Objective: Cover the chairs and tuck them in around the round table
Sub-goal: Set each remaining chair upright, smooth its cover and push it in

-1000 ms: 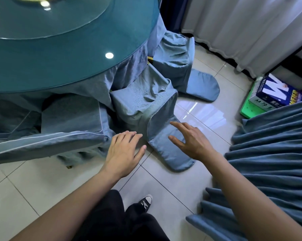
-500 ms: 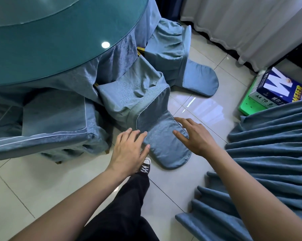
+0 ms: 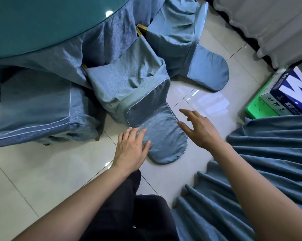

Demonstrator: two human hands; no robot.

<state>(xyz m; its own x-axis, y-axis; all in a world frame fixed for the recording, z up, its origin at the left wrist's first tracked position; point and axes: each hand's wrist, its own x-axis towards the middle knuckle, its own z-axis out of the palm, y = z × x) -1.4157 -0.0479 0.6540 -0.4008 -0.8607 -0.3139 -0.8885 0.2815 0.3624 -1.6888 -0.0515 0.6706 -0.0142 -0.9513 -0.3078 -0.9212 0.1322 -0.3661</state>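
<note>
A: How do the hands sit?

B: The left hand (image 3: pixel 132 150) lies flat, fingers straight, tips touching the near edge of the middle cover's flap (image 3: pixel 161 136) at centre frame. The right hand (image 3: pixel 199 128) hovers beside the flap's right edge, fingers spread and relaxed, holding nothing.

A: And the chairs?

B: Three covered chairs sit tight against the bench (image 3: pixel 42 23) in the upper left. The middle chair (image 3: pixel 129 84) tilts toward the floor, its flap spread on the tiles. The left chair (image 3: pixel 35 105) is at mid left, the far chair (image 3: pixel 178 28) at top centre with its own flap (image 3: pixel 208 72) on the floor.

A: Room to move?

B: Bare glossy tile floor (image 3: pixel 42 180) opens at lower left. A pleated blue cloth (image 3: pixel 268 171) crowds the right side; a paper box (image 3: pixel 291 91) sits at the right edge, white curtains (image 3: pixel 268 20) at upper right.
</note>
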